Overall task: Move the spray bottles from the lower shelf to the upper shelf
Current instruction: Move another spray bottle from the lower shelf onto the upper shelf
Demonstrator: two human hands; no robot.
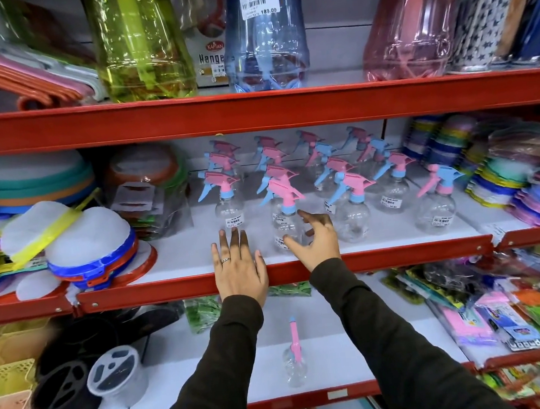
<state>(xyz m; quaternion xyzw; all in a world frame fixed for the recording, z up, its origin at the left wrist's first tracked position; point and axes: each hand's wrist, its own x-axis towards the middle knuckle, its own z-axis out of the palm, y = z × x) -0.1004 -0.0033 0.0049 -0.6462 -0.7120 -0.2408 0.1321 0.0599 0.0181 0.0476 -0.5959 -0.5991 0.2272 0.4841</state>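
The red-edged rack filled the view, and its upper shelf [380, 236], the middle tier where the hands were, carried rows of clear spray bottles with pink and blue trigger heads; below it the lower shelf [357, 337] held one remaining spray bottle [295, 357], upright with its long axis vertical and its pink trigger head on top, standing alone on the white board; both dark sleeves reached up over that lower tier to the upper one; the right hand [315, 242] was open, fingers spread and curled loosely beside the front bottle [285, 217], its fingertips seeming to brush the clear body without closing on it, so its grip held nothing; the left hand [239, 266] lay flat and open, palm down on the shelf lip, fingers just short of another front-row bottle [228, 205], likewise holding nothing; the lone bottle stood well below both hands, under the gap between the forearms and a little nearer the right arm, so, as I judged it, the right hand would have to drop straight down and toward the body to take it by the neck.
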